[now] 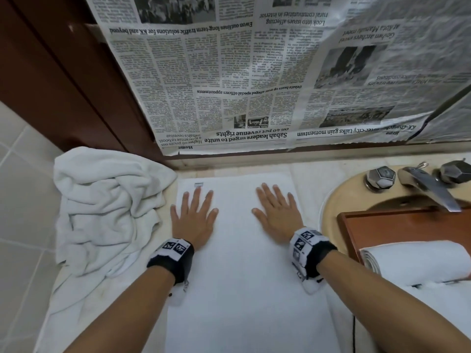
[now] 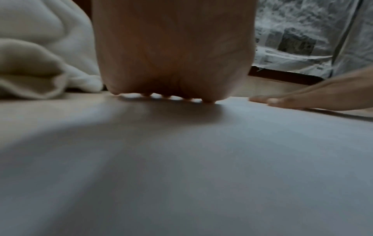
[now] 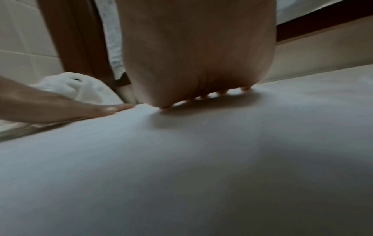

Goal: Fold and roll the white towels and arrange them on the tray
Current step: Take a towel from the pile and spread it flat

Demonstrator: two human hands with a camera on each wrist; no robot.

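Observation:
A white towel (image 1: 239, 263) lies flat and folded into a long strip on the counter, running from the wall toward me. My left hand (image 1: 194, 212) presses flat on its far left part, fingers straight and spread. My right hand (image 1: 276, 210) presses flat on its far right part the same way. In the left wrist view the left palm (image 2: 173, 55) rests on the towel (image 2: 181, 159); the right wrist view shows the right palm (image 3: 197, 55) doing likewise. A rolled white towel (image 1: 415, 261) lies on the brown wooden tray (image 1: 382, 225) at the right.
A crumpled pile of white towels (image 1: 107, 210) sits on the counter at the left. The tray stands over a beige sink (image 1: 331, 210) with a metal tap (image 1: 428, 189) and two knobs. Newspaper (image 1: 254, 72) covers the wall behind, beside a dark wooden frame (image 1: 63, 85).

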